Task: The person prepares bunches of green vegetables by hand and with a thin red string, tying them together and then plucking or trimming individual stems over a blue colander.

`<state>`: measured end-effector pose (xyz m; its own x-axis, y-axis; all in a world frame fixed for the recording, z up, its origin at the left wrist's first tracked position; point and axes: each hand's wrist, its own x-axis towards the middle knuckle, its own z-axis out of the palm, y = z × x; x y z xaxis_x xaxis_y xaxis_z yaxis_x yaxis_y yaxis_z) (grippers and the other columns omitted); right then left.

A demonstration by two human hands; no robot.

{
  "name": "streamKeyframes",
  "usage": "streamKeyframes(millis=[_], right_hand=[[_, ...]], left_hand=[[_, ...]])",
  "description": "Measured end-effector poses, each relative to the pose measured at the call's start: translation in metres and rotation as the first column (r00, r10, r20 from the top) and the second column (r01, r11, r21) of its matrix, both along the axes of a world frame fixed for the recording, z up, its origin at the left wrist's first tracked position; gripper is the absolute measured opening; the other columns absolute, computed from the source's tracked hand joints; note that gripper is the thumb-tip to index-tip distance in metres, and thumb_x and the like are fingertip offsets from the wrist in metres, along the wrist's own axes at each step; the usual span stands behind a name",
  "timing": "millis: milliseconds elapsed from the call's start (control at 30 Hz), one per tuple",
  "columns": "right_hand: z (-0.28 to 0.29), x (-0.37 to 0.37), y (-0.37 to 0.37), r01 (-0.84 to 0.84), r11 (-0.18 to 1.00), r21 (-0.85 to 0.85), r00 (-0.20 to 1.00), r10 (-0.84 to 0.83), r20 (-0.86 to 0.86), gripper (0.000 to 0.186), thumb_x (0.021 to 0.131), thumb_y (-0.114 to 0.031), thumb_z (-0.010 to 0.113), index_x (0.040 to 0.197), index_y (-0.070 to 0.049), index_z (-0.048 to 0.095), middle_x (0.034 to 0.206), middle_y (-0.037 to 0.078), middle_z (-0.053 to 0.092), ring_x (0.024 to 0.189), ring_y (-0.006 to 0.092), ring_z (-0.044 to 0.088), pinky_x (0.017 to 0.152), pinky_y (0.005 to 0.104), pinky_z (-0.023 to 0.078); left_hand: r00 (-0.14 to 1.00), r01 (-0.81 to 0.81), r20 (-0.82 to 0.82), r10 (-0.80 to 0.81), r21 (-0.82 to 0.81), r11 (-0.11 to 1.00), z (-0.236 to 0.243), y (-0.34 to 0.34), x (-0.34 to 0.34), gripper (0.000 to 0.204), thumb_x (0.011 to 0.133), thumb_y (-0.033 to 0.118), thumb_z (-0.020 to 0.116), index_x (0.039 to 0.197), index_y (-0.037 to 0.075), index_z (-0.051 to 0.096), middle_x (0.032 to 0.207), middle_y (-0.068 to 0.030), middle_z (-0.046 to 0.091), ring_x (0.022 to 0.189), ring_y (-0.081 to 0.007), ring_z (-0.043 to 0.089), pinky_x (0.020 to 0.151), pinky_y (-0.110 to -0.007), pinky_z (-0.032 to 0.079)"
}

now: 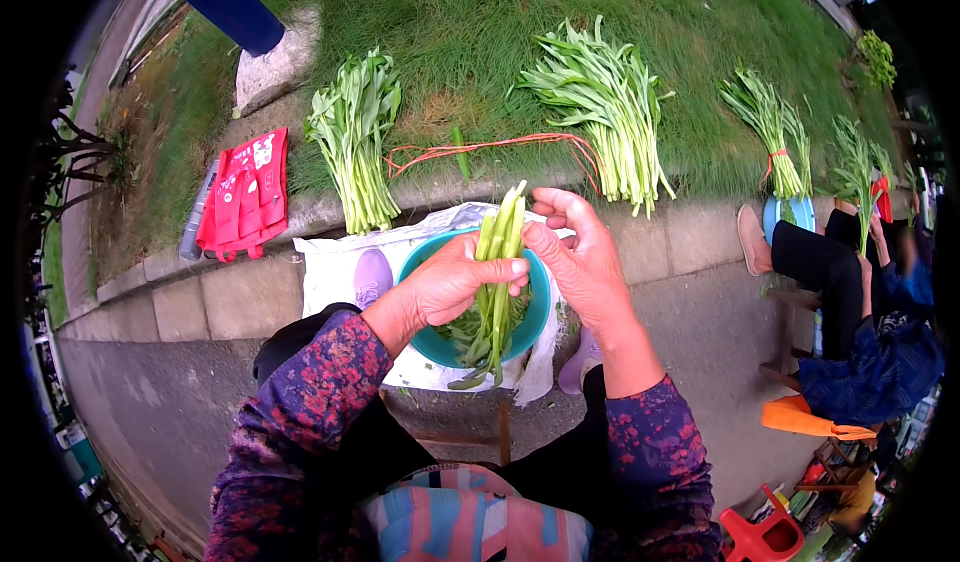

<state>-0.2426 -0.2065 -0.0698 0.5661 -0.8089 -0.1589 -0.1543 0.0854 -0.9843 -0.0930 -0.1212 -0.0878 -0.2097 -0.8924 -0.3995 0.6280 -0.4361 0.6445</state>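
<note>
A small bunch of leafy green stalks (502,227), which look like water spinach, is upended over a teal basin (541,307). My left hand (450,280) wraps round the bunch at its middle, thumb across the front. The pale stem ends point up and away from me, while the leaves hang toward the near rim. Just right of the stem ends is my right hand (585,257), its thumb and fingers apart and nothing visible between them. Loose green leaves lie inside the basin, partly hidden by my hands.
Under the basin lies a white woven sack (325,262), between my purple shoes. Beyond, a left bundle (355,147) and a larger bundle (610,112) of greens rest along the curb, near a red cord (480,146) and red bag (245,197). A co-worker (865,307) sits at right.
</note>
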Motion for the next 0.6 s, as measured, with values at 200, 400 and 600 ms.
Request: streamKeyframes(millis=[200,400,600], right_hand=[[0.004,-0.003,-0.001,0.044,0.952,-0.304,0.988,-0.086,-0.126,0.008,0.076,-0.008,0.068,0.080,-0.005,0.063,0.089,0.008,0.059,0.088,0.0254,0.054,0.080,0.0345,0.042],[0.006,0.002,0.007,-0.009,0.883,-0.470,0.989,-0.061,-0.132,0.009,0.072,-0.004,0.069,0.076,-0.005,0.062,0.087,0.008,0.057,0.089,0.0266,0.052,0.080,0.0363,0.042],[0.005,0.010,0.016,-0.039,0.856,-0.515,0.981,-0.064,-0.181,0.014,0.069,-0.009,0.075,0.079,-0.005,0.065,0.088,0.008,0.056,0.089,0.0233,0.053,0.081,0.0350,0.042]], left_hand=[[0.955,-0.216,-0.194,0.224,0.059,0.975,-0.003,-0.001,0.014,0.024,0.087,0.014,0.060,0.108,0.006,0.054,0.100,-0.0102,0.061,0.097,-0.0254,0.061,0.086,-0.038,0.049],[0.927,-0.267,-0.254,0.275,0.066,0.961,0.002,-0.002,0.014,0.028,0.087,0.017,0.060,0.112,0.006,0.052,0.109,-0.0108,0.058,0.101,-0.0266,0.059,0.091,-0.041,0.047],[0.937,-0.276,-0.215,0.277,0.037,0.961,-0.004,-0.001,0.011,0.031,0.086,0.018,0.063,0.113,0.007,0.053,0.108,-0.0077,0.058,0.103,-0.0200,0.057,0.092,-0.037,0.046]])
